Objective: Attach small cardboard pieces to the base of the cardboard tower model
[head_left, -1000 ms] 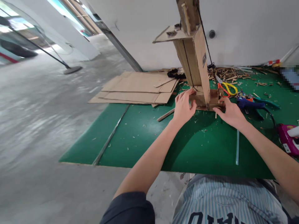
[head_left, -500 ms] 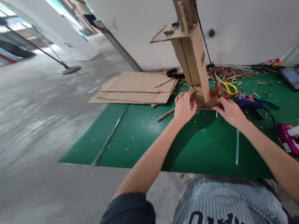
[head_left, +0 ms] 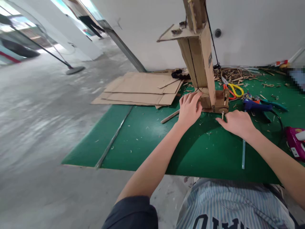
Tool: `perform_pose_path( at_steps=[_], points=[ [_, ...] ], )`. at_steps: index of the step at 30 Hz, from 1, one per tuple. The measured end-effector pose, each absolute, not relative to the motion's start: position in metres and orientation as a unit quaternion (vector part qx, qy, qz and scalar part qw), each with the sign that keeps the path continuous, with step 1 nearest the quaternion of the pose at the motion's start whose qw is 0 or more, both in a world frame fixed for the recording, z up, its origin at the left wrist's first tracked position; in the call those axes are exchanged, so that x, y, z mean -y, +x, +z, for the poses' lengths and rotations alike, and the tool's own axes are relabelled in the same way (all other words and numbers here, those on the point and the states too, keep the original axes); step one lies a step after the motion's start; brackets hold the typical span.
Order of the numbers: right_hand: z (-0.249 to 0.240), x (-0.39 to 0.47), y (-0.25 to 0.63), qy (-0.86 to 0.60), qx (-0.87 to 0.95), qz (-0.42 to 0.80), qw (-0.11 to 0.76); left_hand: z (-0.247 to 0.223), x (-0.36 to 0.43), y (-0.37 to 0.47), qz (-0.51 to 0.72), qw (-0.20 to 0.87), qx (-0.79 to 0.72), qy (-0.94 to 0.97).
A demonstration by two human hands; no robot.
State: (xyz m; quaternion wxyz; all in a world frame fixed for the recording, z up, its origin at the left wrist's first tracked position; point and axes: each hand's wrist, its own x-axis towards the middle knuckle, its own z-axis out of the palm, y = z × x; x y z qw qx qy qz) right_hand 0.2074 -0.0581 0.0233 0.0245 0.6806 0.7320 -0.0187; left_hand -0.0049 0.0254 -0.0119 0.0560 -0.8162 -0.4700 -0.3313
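Hands: my left hand (head_left: 189,109) steadies cardboard tower (head_left: 202,60) at its base | right hand (head_left: 237,122) relaxed, fingertips by base peg | light, top-heavy, crushable; grip low.

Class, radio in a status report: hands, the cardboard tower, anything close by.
Left hand steadying cardboard tower base. Right hand open, fingertips at small stick. Scissors, glue gun close right.

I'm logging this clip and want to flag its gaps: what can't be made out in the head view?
- Top of the cardboard tower: cut off by the upper frame edge.
- Object at far right: pixelated, unreadable.
- Pink device: cut by the right edge.
- Left hand fingertips: whether they press the tower's base is unclear.
- Right hand: what the fingertips pinch is too small.
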Motion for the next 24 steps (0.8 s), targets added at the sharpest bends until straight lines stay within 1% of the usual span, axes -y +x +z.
perform_pose_path(
  at_steps=[2,5,12,15,20,24],
  points=[
    [0.023,0.06,0.203,0.667,-0.744,-0.017,0.045,-0.012,-0.025,-0.004,-0.325,0.061,0.473,-0.817],
    [0.022,0.061,0.198,0.666,-0.744,0.017,0.046,-0.011,-0.023,-0.003,-0.326,0.067,0.472,-0.816],
    [0.019,0.063,0.196,0.688,-0.724,0.052,-0.003,-0.011,-0.016,0.002,-0.318,0.077,0.47,-0.82],
    [0.015,0.058,0.198,0.714,-0.7,0.026,-0.021,-0.013,-0.016,0.004,-0.315,0.091,0.469,-0.82],
    [0.005,0.046,0.207,0.731,-0.678,-0.063,-0.054,-0.014,-0.011,0.009,-0.345,0.138,0.468,-0.802],
    [0.002,0.04,0.212,0.735,-0.667,-0.086,-0.084,-0.009,0.002,0.022,-0.311,0.155,0.386,-0.855]
  ],
)
